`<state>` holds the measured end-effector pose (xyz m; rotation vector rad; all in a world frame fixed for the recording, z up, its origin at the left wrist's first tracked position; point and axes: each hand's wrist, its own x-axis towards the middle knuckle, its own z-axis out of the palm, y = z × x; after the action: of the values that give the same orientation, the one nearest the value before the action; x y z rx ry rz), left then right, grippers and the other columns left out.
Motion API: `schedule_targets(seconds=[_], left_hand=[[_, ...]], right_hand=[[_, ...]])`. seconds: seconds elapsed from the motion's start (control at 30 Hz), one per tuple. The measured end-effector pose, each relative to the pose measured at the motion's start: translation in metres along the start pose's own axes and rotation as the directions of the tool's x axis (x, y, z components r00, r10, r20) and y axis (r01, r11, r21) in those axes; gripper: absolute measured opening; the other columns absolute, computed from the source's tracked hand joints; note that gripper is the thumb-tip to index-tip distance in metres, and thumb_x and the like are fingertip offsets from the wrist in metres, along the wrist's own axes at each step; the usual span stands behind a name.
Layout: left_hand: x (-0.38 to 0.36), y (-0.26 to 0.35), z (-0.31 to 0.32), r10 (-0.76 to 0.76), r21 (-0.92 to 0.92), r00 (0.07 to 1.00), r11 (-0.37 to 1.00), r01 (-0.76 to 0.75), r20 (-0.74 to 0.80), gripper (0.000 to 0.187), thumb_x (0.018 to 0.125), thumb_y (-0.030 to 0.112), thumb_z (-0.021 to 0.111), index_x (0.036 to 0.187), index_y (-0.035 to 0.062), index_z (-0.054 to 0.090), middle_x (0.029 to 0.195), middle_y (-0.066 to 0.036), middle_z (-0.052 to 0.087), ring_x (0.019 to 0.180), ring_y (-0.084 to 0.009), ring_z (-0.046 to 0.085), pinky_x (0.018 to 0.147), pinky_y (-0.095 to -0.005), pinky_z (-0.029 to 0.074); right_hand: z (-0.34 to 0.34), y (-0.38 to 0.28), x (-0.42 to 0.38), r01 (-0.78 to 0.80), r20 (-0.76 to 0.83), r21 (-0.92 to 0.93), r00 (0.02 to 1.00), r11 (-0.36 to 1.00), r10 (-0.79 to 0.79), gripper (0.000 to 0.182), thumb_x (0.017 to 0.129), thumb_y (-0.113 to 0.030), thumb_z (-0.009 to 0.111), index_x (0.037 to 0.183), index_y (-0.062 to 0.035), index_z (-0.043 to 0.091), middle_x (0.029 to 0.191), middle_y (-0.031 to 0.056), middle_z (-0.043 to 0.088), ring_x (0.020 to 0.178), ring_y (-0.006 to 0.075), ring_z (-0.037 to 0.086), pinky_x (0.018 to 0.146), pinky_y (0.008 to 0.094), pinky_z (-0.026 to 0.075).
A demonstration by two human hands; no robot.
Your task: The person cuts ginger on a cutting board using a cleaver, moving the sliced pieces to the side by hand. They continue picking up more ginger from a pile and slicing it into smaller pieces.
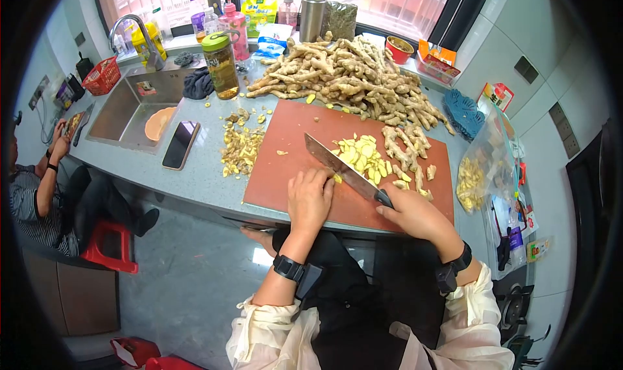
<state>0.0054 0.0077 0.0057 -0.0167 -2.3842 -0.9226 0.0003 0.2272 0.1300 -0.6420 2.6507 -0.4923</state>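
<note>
My right hand (415,213) is wrapped round the black handle of a kitchen knife (344,167), whose broad blade slants up and left over the reddish-brown cutting board (279,188). Against the near side of the blade, my left hand (310,193) has its fingers curled on a small piece of ginger (337,178), mostly hidden. Beyond the blade lies a heap of pale yellow ginger slices (363,156). Unsliced ginger root (405,146) rests at the board's right side. Ginger trimmings (240,146) are scattered on the counter just left of the board.
A large pile of ginger (350,71) fills the counter behind the board. A phone (182,145), a green-lidded bottle (221,68) and the sink (110,120) are leftward. At right stands a plastic bag of slices (470,182). Another person (45,195) sits far left.
</note>
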Motion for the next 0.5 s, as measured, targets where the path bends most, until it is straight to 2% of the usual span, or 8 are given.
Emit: schedule_targets(seconds=[0.17,0.3,0.4,0.5], left_hand=[[0.001,0.0,-0.001,0.008,-0.006,1.0,1.0,-0.008,-0.016,0.014,0.092,0.018,0.072,0.104,0.0115,0.075,0.104,-0.004,0.073,0.099,-0.0268,0.063,0.087,-0.0403,0.044],[0.001,0.001,-0.002,0.002,0.004,1.0,1.0,-0.002,-0.014,0.014,0.092,0.018,0.072,0.104,0.0116,0.075,0.103,-0.004,0.072,0.099,-0.0267,0.063,0.087,-0.0398,0.044],[-0.001,0.0,-0.001,0.007,-0.001,1.0,1.0,-0.007,-0.021,0.014,0.091,0.017,0.073,0.104,0.0117,0.074,0.103,-0.004,0.072,0.098,-0.0266,0.063,0.087,-0.0403,0.044],[-0.001,-0.001,0.0,0.021,-0.001,0.999,1.0,-0.021,-0.032,0.014,0.089,0.016,0.073,0.103,0.0117,0.074,0.103,-0.004,0.071,0.098,-0.0265,0.063,0.087,-0.0409,0.045]], right_hand=[[0.016,-0.008,0.032,0.049,-0.061,-0.076,0.997,0.996,-0.053,0.031,0.099,-0.023,0.065,0.11,0.0029,0.052,0.092,0.0286,0.069,0.091,0.0491,0.067,0.082,0.0567,0.052],[0.024,-0.018,0.055,0.063,-0.09,-0.071,0.994,0.996,-0.069,0.03,0.098,-0.023,0.065,0.109,0.0023,0.052,0.092,0.0286,0.069,0.092,0.0486,0.068,0.082,0.0567,0.053],[0.027,-0.016,0.053,0.03,-0.073,-0.056,0.997,0.998,-0.034,0.035,0.099,-0.029,0.067,0.112,0.0002,0.052,0.099,0.0296,0.068,0.096,0.0493,0.066,0.083,0.0559,0.051],[0.028,0.011,0.031,0.057,-0.094,-0.005,0.994,0.998,-0.057,0.03,0.097,-0.023,0.066,0.112,0.0005,0.054,0.097,0.0277,0.069,0.094,0.0468,0.068,0.083,0.0552,0.052]])
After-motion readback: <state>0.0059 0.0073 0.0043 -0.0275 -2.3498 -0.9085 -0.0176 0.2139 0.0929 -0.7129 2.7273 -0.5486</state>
